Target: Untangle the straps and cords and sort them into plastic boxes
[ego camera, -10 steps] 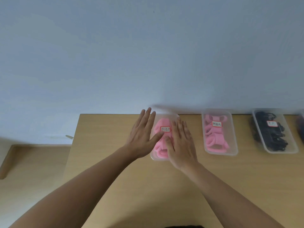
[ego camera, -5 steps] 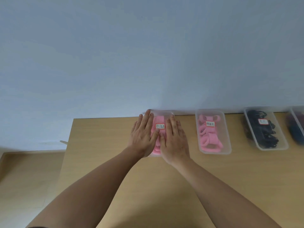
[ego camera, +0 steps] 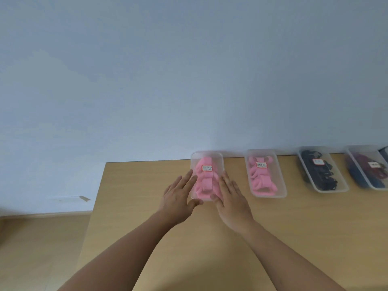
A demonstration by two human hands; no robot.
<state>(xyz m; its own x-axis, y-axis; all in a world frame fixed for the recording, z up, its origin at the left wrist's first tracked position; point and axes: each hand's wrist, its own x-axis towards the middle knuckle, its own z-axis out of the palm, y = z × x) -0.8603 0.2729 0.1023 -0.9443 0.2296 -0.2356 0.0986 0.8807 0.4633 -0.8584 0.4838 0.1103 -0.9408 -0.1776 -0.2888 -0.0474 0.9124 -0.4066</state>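
Note:
A clear lidded plastic box [ego camera: 206,158] full of pink straps [ego camera: 204,181] stands at the back of the wooden table, with a white label on its lid. My left hand [ego camera: 178,196] lies flat at the box's left side, fingers spread, thumb by the near corner. My right hand [ego camera: 232,198] lies flat at its right side, fingertips against the box's edge. Neither hand holds anything. To the right stand a second box of pink straps [ego camera: 265,173], a box of black cords [ego camera: 322,171] and a box of dark blue and red straps [ego camera: 369,166].
The boxes stand in a row along the table's back edge against a pale blue wall. The table's left edge [ego camera: 98,196] drops to a wooden floor. Bare tabletop [ego camera: 210,248] lies between the boxes and me.
Both hands have slid off the lid of the pink box and apart, down to its left and right sides. The view has shifted, showing more boxes at the right.

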